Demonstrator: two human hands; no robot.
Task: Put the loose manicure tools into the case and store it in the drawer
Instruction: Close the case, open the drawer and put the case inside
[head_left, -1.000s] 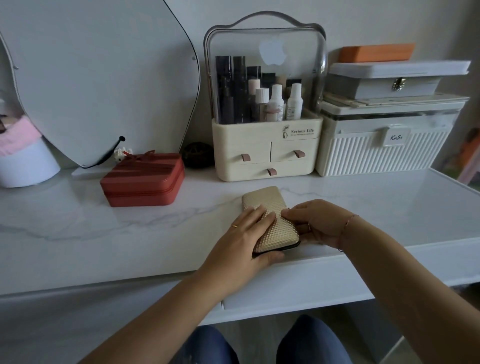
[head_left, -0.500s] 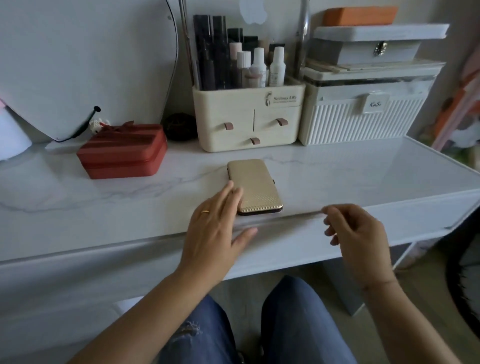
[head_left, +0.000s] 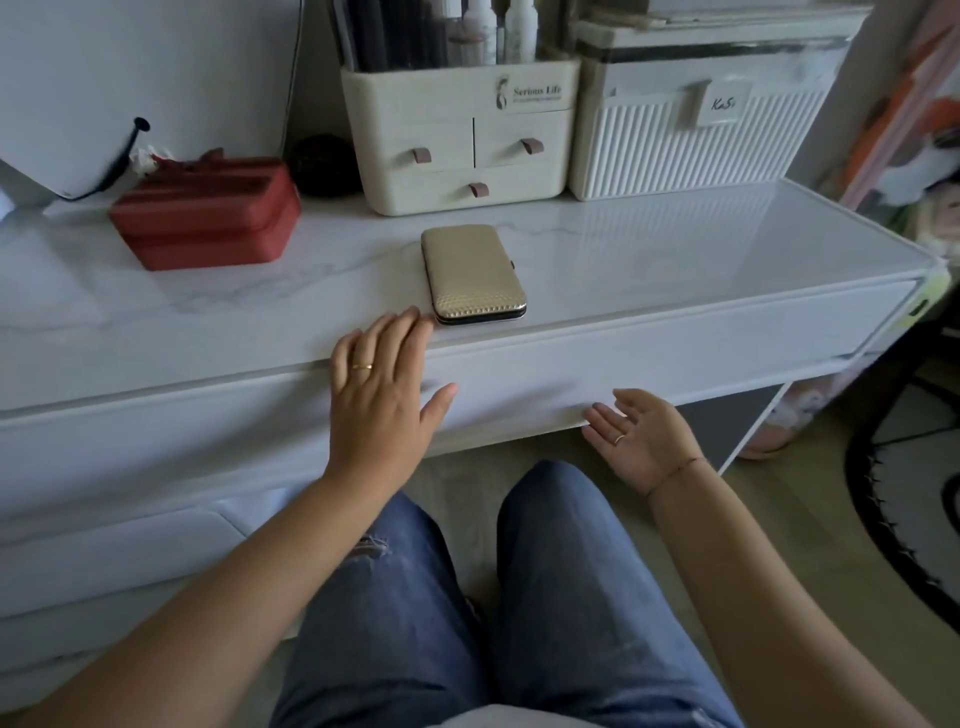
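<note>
Your white marble-topped dressing table (head_left: 675, 249) fills the scene. Its long drawer (head_left: 649, 353) runs along the near edge, and it's shut, front flush. At the far right stands a white ribbed storage box (head_left: 675, 150). Left of that is the cream cosmetic organiser (head_left: 457, 140) with its three little drawers, and further left a red zip case (head_left: 208, 213).

Now your hands! Your left hand (head_left: 382, 395) lies palm down with the fingers straight, their tips on the table's near edge. It grips nothing. Your right hand (head_left: 644, 436) is palm up and loosely spread, also with nothing in it, its fingertips at the drawer front's lower edge. That looks like you're lining up a pull.

Smallest of all is the gold manicure case (head_left: 472, 273). It sits closed and flat near the table's near edge, just right of your left fingertips and possibly touching them.

I see no loose tools on the top, so the packing looks done. That leaves opening the drawer, putting the case in and closing it.
</note>
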